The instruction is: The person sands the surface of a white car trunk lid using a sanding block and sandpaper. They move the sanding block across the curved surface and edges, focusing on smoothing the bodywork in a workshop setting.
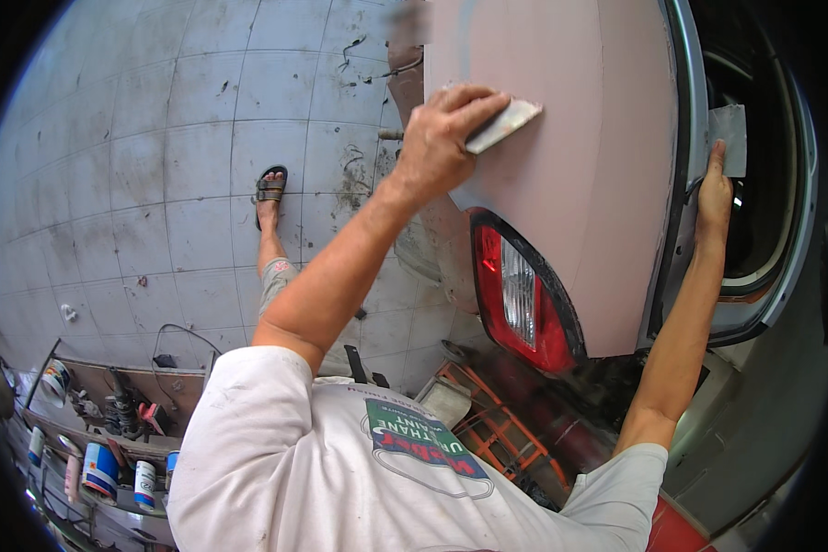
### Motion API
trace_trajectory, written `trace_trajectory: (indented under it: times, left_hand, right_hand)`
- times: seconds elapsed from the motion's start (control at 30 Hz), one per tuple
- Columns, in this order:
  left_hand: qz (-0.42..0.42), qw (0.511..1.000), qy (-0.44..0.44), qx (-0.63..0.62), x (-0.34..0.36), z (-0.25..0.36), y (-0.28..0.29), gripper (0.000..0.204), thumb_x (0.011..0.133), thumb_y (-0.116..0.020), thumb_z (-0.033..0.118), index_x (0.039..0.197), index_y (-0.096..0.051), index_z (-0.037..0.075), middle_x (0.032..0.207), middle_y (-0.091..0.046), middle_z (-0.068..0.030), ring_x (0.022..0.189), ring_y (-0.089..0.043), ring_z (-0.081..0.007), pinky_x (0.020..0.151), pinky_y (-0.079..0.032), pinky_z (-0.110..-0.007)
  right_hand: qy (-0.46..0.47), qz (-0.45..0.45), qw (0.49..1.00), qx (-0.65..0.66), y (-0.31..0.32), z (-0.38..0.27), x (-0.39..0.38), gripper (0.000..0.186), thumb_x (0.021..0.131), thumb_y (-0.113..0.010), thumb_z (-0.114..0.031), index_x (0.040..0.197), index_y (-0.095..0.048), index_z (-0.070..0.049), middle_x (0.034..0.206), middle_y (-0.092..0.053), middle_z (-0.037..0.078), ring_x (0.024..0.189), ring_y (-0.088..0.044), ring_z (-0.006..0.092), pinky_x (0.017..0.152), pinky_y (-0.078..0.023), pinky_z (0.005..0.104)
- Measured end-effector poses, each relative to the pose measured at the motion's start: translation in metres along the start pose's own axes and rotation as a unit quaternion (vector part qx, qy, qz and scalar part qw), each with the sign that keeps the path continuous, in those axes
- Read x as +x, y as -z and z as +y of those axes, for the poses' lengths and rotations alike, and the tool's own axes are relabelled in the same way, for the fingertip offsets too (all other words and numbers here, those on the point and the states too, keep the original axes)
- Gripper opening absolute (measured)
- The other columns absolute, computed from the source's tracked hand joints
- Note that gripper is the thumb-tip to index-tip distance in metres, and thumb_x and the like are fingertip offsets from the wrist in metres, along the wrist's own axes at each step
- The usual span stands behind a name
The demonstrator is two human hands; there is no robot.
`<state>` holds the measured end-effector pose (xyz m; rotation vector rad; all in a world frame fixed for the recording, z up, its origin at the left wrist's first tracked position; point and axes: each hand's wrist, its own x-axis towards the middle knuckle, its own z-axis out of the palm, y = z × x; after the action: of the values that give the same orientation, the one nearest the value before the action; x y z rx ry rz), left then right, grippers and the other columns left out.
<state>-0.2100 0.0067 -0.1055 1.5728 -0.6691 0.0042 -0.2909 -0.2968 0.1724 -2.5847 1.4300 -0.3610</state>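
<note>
My left hand (440,138) is closed around a flat, pale putty spreader (517,118) with smears on it. The spreader is tilted, and its far edge meets the pinkish, matte car panel (598,202). Farther right, my right hand (714,202) grips a thin, grey, square plate (730,138), with the thumb lying on its face. That plate is beside the dark opening in the car body (765,198). Below the panel is a red and clear tail light (523,299) with a black rim.
Pale floor tiles (202,156) with dirt marks lie to the left, where a sandalled foot (270,189) stands. At the lower left, a rack holds several cans (101,469) and tools. An orange metal frame (501,409) lies below the tail light.
</note>
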Motion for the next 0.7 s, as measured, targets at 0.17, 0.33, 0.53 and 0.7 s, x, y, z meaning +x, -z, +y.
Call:
trace_trajectory:
  times: [0.17, 0.33, 0.53, 0.7]
  left_hand:
    - [0.028, 0.999, 0.031, 0.007, -0.101, 0.060, -0.022, 0.061, 0.083, -0.082, 0.002, 0.142, -0.071, 0.015, 0.143, -0.066, -0.0056, 0.134, -0.061, -0.0320, 0.110, -0.053, -0.045]
    - [-0.059, 0.998, 0.005, -0.031, -0.113, 0.051, 0.017, 0.052, 0.091, -0.080, 0.012, 0.142, -0.071, 0.014, 0.141, -0.068, -0.0083, 0.132, -0.064, -0.0342, 0.107, -0.054, -0.043]
    - [0.025, 0.998, 0.018, -0.058, 0.065, -0.062, 0.043, 0.039, 0.102, -0.074, 0.027, 0.137, -0.073, 0.010, 0.135, -0.070, -0.0129, 0.123, -0.068, -0.0322, 0.104, -0.055, -0.042]
    - [-0.059, 0.997, 0.044, -0.005, 0.181, -0.131, 0.030, 0.041, 0.101, -0.075, 0.035, 0.139, -0.075, 0.019, 0.145, -0.069, -0.0102, 0.131, -0.065, -0.0289, 0.115, -0.051, -0.042]
  right_hand:
    - [0.001, 0.008, 0.999, -0.046, -0.001, -0.016, -0.003, 0.100, 0.106, -0.039, -0.079, 0.136, -0.067, 0.011, 0.130, -0.072, 0.026, 0.129, -0.066, 0.0340, 0.113, -0.045, 0.0409]
    - [0.093, 0.068, 0.989, -0.098, 0.001, 0.008, 0.010, 0.094, 0.107, -0.037, -0.077, 0.132, -0.072, 0.007, 0.133, -0.070, 0.033, 0.135, -0.061, 0.0486, 0.114, -0.046, 0.0484]
    - [0.098, 0.069, 0.988, -0.095, -0.002, 0.003, -0.003, 0.094, 0.108, -0.034, -0.075, 0.131, -0.072, 0.007, 0.131, -0.072, 0.031, 0.132, -0.062, 0.0485, 0.113, -0.046, 0.0487]
    - [0.086, 0.068, 0.990, -0.084, -0.002, 0.003, -0.006, 0.091, 0.109, -0.036, -0.073, 0.130, -0.072, 0.008, 0.130, -0.073, 0.030, 0.131, -0.065, 0.0438, 0.113, -0.046, 0.0447]
